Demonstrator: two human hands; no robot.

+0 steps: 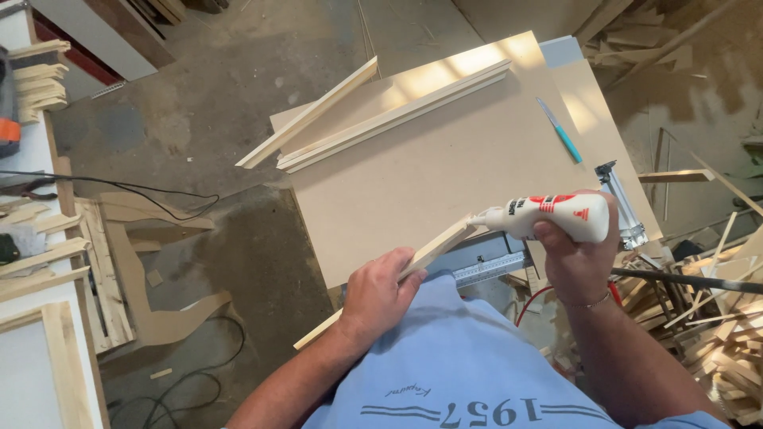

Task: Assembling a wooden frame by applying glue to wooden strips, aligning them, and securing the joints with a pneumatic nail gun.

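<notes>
Head view: left hand [377, 290] holds wood strip [433, 248]; right hand [574, 253] tips glue bottle [548, 218] against it.

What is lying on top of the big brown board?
On the board lie two long wooden strips and a teal-handled knife. The held strip and glue bottle cover its near edge.

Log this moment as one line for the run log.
left hand: grips thin pale wooden strip | right hand: holds white glue bottle with red label, nozzle at strip's end | beneath: tan fibreboard sheet
</notes>
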